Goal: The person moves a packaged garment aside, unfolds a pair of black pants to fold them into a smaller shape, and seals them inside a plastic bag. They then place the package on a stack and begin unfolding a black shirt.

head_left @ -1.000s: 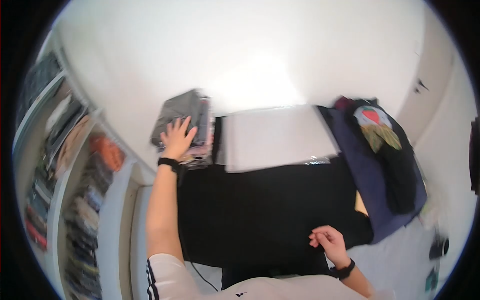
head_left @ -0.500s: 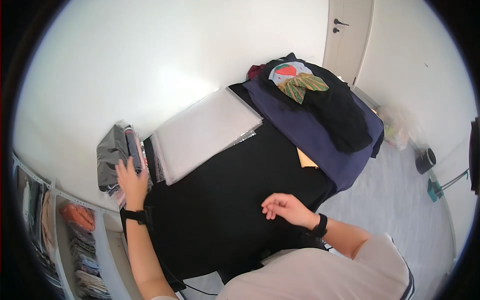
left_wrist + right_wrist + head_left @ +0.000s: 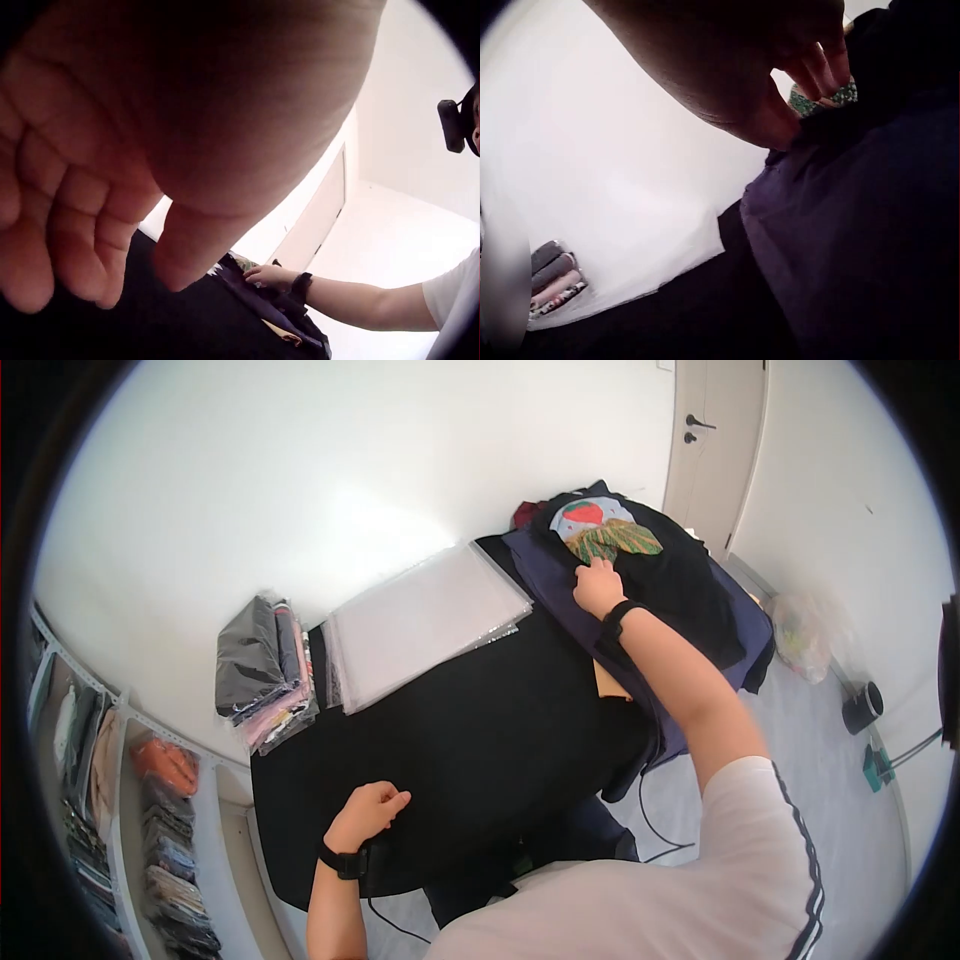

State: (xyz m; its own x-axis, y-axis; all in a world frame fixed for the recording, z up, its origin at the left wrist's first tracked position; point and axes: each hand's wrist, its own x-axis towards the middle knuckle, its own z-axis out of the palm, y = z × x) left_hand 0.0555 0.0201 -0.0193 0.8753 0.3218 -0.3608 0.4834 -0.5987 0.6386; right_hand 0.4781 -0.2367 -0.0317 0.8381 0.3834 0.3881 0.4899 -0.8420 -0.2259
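Observation:
My right hand (image 3: 598,588) reaches onto the pile of clothes, its fingertips at the lower edge of a green-patterned cloth piece (image 3: 628,540) on the black garment (image 3: 680,605). In the right wrist view a gap shows between the thumb (image 3: 784,131) and the bent fingers, with dark fabric just below them. A dark blue garment (image 3: 560,575) lies under the black one. My left hand (image 3: 368,812) hovers with loosely curled fingers over the black tabletop cloth (image 3: 470,730), nothing in it. Its relaxed fingers (image 3: 82,255) fill the left wrist view.
Clear plastic bags (image 3: 430,625) lie flat along the wall side. A stack of bagged folded clothes (image 3: 262,660) stands at the table's left end. Shelves (image 3: 170,860) of bagged clothes are at lower left. A yellow piece (image 3: 612,682) pokes out beneath the blue garment.
My left hand has come off the bagged stack and drawn back toward the body. My right hand has moved from the near edge out to the clothes pile. The head view has turned right.

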